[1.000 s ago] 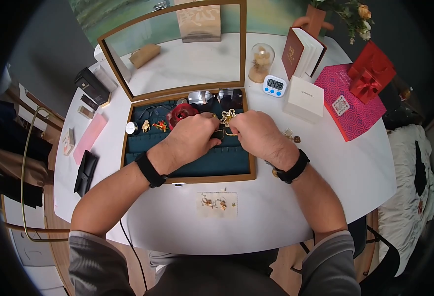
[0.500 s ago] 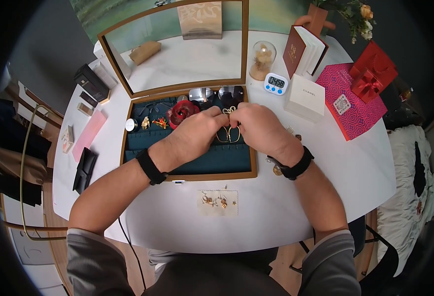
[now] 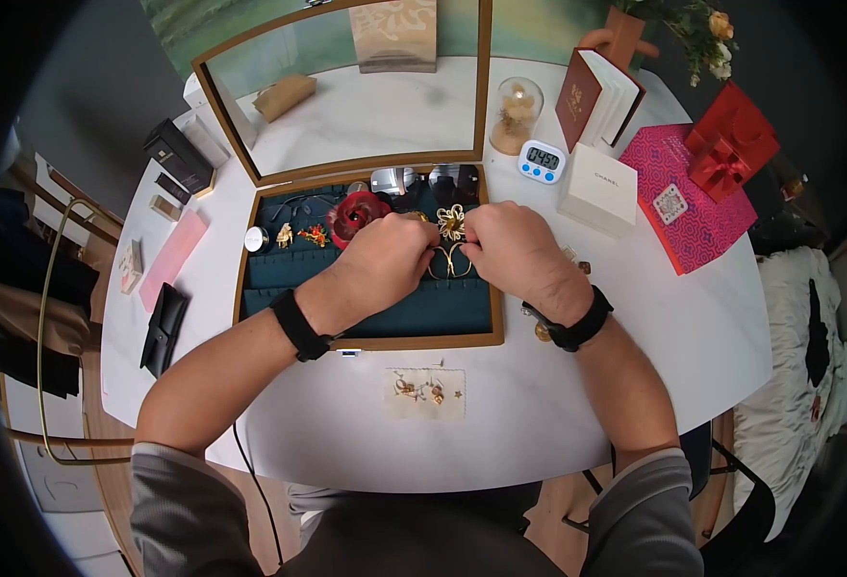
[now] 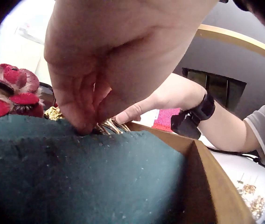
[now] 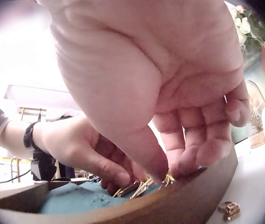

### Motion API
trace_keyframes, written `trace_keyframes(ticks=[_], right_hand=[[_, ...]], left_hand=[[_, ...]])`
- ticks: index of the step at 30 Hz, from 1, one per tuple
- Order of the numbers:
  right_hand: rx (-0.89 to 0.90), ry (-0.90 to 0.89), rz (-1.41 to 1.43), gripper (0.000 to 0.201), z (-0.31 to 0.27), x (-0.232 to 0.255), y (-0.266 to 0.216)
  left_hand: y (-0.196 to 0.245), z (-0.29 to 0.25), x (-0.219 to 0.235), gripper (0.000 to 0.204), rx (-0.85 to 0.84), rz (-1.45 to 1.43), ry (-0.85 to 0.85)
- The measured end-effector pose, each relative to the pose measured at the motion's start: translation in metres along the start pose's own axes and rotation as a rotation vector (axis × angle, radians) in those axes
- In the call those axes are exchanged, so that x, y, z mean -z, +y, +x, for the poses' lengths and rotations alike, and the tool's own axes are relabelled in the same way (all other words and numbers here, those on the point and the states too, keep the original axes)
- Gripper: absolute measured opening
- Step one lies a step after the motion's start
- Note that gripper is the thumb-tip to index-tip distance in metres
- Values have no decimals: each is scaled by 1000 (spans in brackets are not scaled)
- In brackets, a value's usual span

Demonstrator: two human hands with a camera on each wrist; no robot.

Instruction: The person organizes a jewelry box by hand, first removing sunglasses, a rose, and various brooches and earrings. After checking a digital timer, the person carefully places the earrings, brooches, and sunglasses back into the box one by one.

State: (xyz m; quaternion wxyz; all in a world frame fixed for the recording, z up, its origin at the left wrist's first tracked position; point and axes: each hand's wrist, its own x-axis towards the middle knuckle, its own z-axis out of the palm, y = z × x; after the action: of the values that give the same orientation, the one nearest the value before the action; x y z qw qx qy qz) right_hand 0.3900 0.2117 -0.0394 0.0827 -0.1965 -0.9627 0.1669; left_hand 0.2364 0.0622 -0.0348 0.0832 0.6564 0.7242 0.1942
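L hand (image 3: 385, 258): narrow, w/ curled fingers, pinching at L side of slim, curved gold-metal wire loops (image 3: 450, 263). R hand (image 3: 519, 255): narrow too, w/ thumb & bent fingertips on R side of same; exact contact pts. partly hidden behind knuckles. Loops between both hands, R part of rectangular brown-wood box w/ dark green fabric lining (image 3: 423, 341). Just beyond loops: openwork gold-metal flower ornament (image 3: 452, 222); can't tell if joined to them.

L of hands, in box: big dk. red fabric flower (image 3: 354, 213), then small red-&-gold ornament (image 3: 316, 235), small gold figure-like ornament (image 3: 284, 234), round white-topped pot (image 3: 256, 238) at far-L corner area. Along far edge: dk. shiny eyewear lenses (image 3: 454, 183). Raised at far side: clear-panelled lid w/ brown-wood frame (image 3: 484, 87).

Near side, on white marble-look counter (image 3: 664, 327): cream rectangular card w/ gold earrings (image 3: 394, 413), apart from box. Far R: white-&-blue digital timer (image 3: 543, 162) reading 04:57, white cube-like carton (image 3: 596, 189), maroon-covered book (image 3: 582, 96) standing partly spread, clear glass dome (image 3: 517, 111), pink-purple patterned flat bag (image 3: 702, 226) under glossy red gift bag (image 3: 731, 144). L side: long black case (image 3: 165, 329), pink flat strip (image 3: 173, 260).
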Motion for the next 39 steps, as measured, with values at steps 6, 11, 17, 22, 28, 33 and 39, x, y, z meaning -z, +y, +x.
trace_keyframes(ticks=[6,11,17,22,28,33,39], right_hand=[[1,-6,-48,13,1,-2,-1],[-16,-13,-90,14,2,-2,-4],[-17,4,-93,14,2,-1,-6],[-3,55,-114,14,2,1,-9],[45,86,-112,13,1,0,-8],[56,71,-119,11,2,-4,-4],[125,165,-24,5,0,-3,-7]], left_hand=[[2,5,2,10,12,23,-18],[4,9,2,11,32,41,-37],[7,8,8,12,36,117,-25],[3,3,11,13,-14,168,59],[-3,1,12,14,-40,154,29],[0,2,14,12,-11,123,44],[-2,2,13,10,-37,106,106]])
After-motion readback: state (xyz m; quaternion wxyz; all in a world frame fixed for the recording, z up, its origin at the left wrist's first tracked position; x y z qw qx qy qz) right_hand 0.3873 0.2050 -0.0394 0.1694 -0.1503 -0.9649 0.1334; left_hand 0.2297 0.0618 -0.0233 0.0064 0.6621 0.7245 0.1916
